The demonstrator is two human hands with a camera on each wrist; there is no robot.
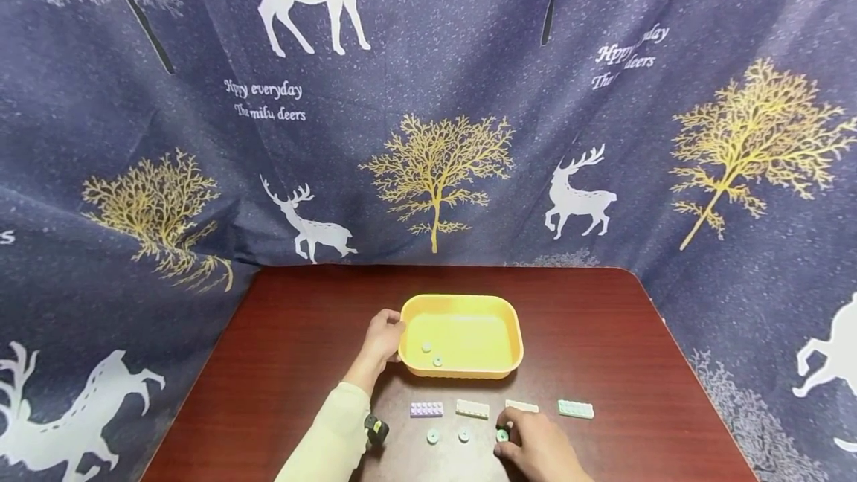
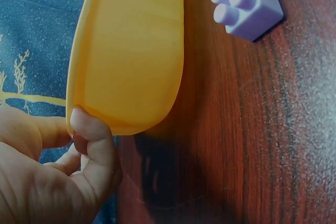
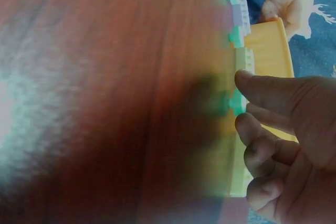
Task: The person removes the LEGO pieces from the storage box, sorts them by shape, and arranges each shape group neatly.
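My left hand [image 1: 384,337] grips the left end of a yellow plastic tray [image 1: 462,374], thumb over its rim in the left wrist view. Inside the tray lie two small round pieces, one pale [image 1: 426,346] and one greenish [image 1: 438,361]. Down at the table's near side, my right hand [image 1: 538,443] reaches around a green round piece with a hole [image 1: 502,436]. Its thumb and forefinger stand on either side of this piece, with gaps visible in the right wrist view. Two similar round pieces [image 1: 433,436] [image 1: 464,435] lie to the left of it.
Studded toy bricks form a row before the tray: purple [image 1: 426,410], cream [image 1: 472,409], another pale one [image 1: 521,406] partly behind the right hand, and mint [image 1: 576,409]. The reddish-brown table [image 1: 301,303] meets a blue deer-print cloth [image 1: 321,155] at the back and sides.
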